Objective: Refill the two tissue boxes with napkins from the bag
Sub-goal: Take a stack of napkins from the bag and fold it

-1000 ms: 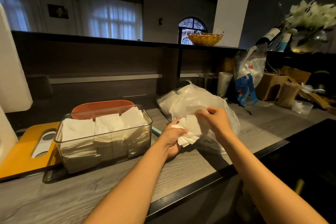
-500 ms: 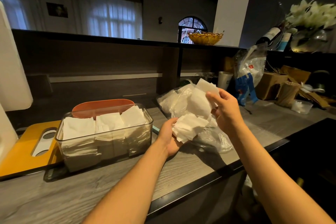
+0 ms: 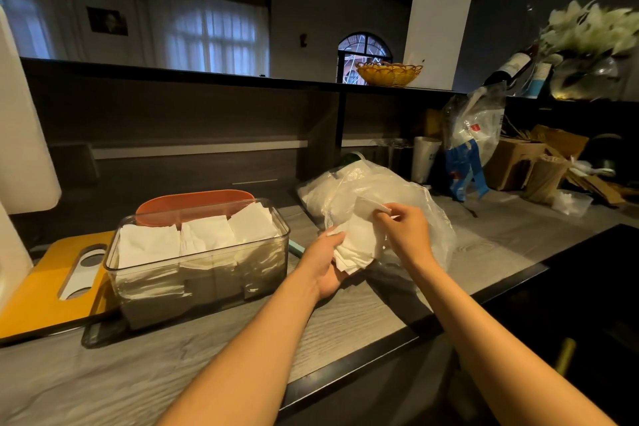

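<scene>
A clear plastic tissue box (image 3: 197, 273) stands on the grey counter, packed with three rows of white napkins (image 3: 204, 235). An orange box (image 3: 193, 204) peeks out behind it. To the right lies a crumpled clear bag (image 3: 428, 214) of napkins. My left hand (image 3: 323, 263) holds a small stack of white napkins (image 3: 359, 249) in front of the bag. My right hand (image 3: 406, 228) pinches a single napkin (image 3: 371, 206) just above that stack, at the bag's mouth.
A yellow lid with an oval slot (image 3: 52, 284) lies left of the clear box. Cardboard boxes (image 3: 518, 162), a paper cup (image 3: 425, 159) and a plastic packet (image 3: 477, 128) crowd the back right. The counter's dark front edge (image 3: 380, 353) runs diagonally below my arms.
My right hand, raised with a napkin half a second ago, has come back down to the bag mouth above the stack. My left hand keeps holding the stack in the same place.
</scene>
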Action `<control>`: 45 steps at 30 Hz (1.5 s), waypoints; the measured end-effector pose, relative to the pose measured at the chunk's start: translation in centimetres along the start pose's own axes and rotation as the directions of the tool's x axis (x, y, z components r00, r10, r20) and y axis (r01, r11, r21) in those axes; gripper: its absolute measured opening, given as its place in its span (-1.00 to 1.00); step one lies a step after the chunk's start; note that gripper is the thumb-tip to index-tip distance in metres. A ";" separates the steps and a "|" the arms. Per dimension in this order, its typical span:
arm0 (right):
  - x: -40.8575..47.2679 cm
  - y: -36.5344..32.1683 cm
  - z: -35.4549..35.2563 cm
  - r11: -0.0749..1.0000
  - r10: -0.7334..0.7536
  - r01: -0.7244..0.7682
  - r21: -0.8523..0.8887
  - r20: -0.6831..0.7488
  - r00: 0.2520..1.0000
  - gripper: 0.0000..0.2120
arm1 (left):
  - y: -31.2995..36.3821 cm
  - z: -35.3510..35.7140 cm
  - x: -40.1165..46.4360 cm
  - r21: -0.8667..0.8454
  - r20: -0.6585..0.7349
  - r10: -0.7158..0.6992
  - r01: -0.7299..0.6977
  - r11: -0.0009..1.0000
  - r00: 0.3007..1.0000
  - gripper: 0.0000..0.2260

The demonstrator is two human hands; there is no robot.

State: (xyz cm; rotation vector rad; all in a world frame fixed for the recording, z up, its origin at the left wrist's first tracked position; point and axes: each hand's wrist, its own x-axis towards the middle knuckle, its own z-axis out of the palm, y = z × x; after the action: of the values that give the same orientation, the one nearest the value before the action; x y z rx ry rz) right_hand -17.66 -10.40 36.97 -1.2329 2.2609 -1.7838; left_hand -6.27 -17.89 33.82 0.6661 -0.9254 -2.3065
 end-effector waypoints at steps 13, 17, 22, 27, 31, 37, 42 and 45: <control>0.2 -2.2 -1.2 0.736 0.332 -0.320 0.597 0.093 0.939 -0.87 | 0.3 -0.4 -0.5 -0.131 0.091 -0.042 0.054 0.990 0.995 -0.47; -1.5 0.0 1.4 0.845 0.393 -0.392 0.364 0.074 0.916 -0.89 | 0.4 -0.3 -0.8 -0.074 0.115 -0.022 0.031 0.997 0.993 -0.51; -2.6 0.4 1.0 0.922 0.244 -0.239 0.303 0.022 0.969 -0.91 | -0.4 -0.3 0.1 0.055 0.062 0.108 -0.112 0.992 0.992 -0.57; -1.2 0.0 -1.7 0.941 0.151 -0.122 0.316 -0.068 0.986 -0.80 | 0.1 0.2 -0.9 0.044 0.099 0.160 -0.165 0.985 0.982 -0.58; -0.9 0.5 -2.4 0.996 -0.031 0.030 0.085 0.012 0.999 -0.67 | 0.2 0.2 -1.4 -0.013 0.178 0.110 -0.109 0.994 0.978 -0.71; -2.4 1.5 -1.3 0.808 -0.449 0.471 -0.354 0.147 0.881 -0.70 | 0.1 -0.2 -1.2 -0.117 0.203 0.081 -0.058 0.991 0.976 -0.53; -2.6 1.9 -0.7 0.855 -0.373 0.443 -0.271 0.272 0.887 -0.63 | -0.1 -0.1 -1.1 0.019 0.147 0.084 -0.088 0.996 0.986 -0.68; -1.8 1.1 -1.4 0.963 -0.270 0.270 -0.014 -0.009 0.963 -0.83 | -0.1 -0.1 -0.9 0.079 0.110 0.149 -0.158 0.984 0.983 -0.58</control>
State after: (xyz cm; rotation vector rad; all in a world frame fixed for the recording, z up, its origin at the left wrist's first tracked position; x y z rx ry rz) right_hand -17.64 -8.12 35.77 -1.6066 2.2025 -1.8618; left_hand -5.61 -17.22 33.90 0.4956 -1.0921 -2.1899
